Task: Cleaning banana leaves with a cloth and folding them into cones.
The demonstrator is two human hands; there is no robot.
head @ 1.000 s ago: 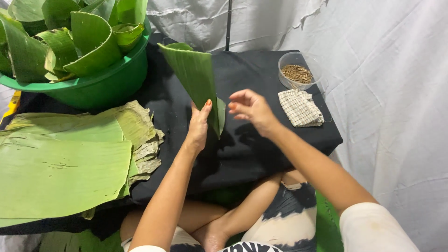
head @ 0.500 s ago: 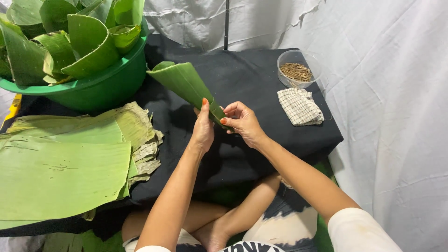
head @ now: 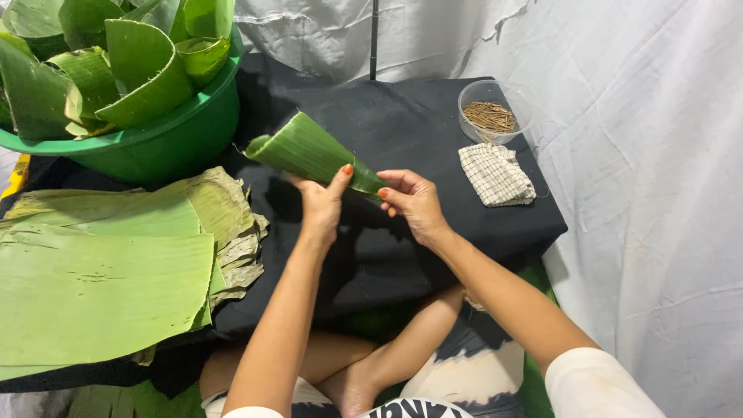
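— So, what have those hands got hold of?

— Both are on a banana leaf cone (head: 309, 152), held just above the middle of the black-covered table (head: 402, 116). The left hand (head: 321, 205) wraps its fingers round the narrow end, thumb pressed up against the leaf. The right hand (head: 412, 200) pinches the very tip of the same end, fingers drawn close together.

— Which way does the cone point?

— Its wide mouth tilts up and away toward the far left corner, where the green basin (head: 166, 143) sits, stuffed with more rolled leaves (head: 131, 66).

— And nearer us?

— A stack of flat banana leaves (head: 101, 271) lies along the left edge, the top one broad and smooth, with frayed, paler pieces under it.

— Anything on the other side?

— At the far right corner there is a clear bowl (head: 468, 97) holding thin brown sticks (head: 489, 116), and a folded checked cloth (head: 495, 174) lies just in front of it, near the right edge. Neither hand touches those; they are well apart from the cone.
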